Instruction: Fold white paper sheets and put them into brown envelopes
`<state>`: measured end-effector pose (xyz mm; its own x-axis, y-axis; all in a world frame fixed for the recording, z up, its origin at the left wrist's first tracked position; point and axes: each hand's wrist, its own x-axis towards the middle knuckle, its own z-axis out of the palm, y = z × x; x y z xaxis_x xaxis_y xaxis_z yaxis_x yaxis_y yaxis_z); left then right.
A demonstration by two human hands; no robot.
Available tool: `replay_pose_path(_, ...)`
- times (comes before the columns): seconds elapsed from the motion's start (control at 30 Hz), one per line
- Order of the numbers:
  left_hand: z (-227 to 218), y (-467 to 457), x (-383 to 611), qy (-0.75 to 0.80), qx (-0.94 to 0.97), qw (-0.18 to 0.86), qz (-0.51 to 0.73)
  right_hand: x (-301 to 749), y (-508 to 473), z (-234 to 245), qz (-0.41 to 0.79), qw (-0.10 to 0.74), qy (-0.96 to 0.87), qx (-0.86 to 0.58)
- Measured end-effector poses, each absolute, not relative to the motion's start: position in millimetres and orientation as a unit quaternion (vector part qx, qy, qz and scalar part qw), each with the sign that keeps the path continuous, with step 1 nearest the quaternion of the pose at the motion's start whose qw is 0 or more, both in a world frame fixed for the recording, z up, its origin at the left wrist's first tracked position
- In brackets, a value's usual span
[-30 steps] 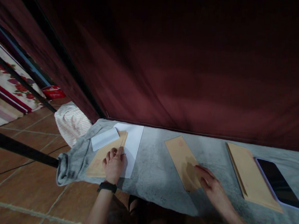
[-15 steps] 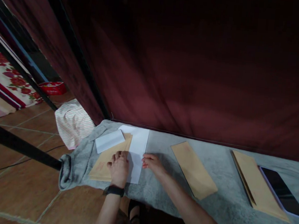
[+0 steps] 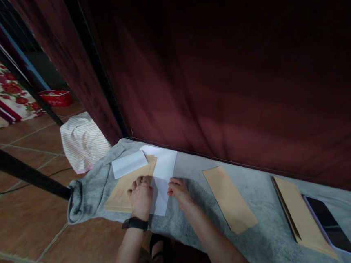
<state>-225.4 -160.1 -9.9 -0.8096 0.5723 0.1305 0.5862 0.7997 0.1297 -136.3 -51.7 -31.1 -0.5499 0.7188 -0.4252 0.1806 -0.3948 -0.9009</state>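
Observation:
My left hand [image 3: 141, 197], with a dark band at its wrist, rests palm down over the brown envelopes [image 3: 121, 190] and the near-left part of the white paper [image 3: 163, 167]. Its fingers are slightly bent and apart. At the paper's right edge, my right hand [image 3: 179, 192] has its thumb and fingers pinched together on the sheet. A folded white paper [image 3: 129, 163] lies across the top of the envelopes. Whether the white paper is one sheet or more, I cannot tell.
A single brown envelope [image 3: 229, 199] lies right of my hands on the grey cloth [image 3: 191, 165]. Farther right are more brown envelopes [image 3: 299, 212] and a phone [image 3: 329, 222]. A dark red curtain [image 3: 228, 91] hangs behind. A striped cloth [image 3: 84, 142] sits at the left end.
The view has shifted slightly. My hands keep nearly the same places on the envelopes and the white paper; nothing has clearly been picked up or let go.

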Motion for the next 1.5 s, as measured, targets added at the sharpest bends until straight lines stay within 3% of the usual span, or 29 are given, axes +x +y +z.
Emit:
replay_pose_path(0.4, -8, -158, -227, -0.949, -0.305, 0.026, -0.077, -138, -53, -29, 0.669, 0.16, -0.588, -0.425)
replay_pose_path(0.73, 1, -159, -224, -0.944, -0.309, 0.022, -0.111, -158, -62, -27, 0.544, 0.046, -0.729, -0.413)
replay_pose_path(1.1, -3, -161, -230, -0.946, -0.255, -0.009, -0.201, -102, -34, 14, 0.414, 0.105, -0.811, -0.401)
replay_pose_path(1.37, 1, -146, -224, -0.894, -0.275, -0.062, -0.349, 32, 14, 0, 0.54, 0.262, -0.719, -0.352)
replay_pose_path(1.5, -2, -109, -180, -0.811, -0.331, -0.175, -0.449, 101, 35, 2, 0.639, 0.205, -0.633, -0.385)
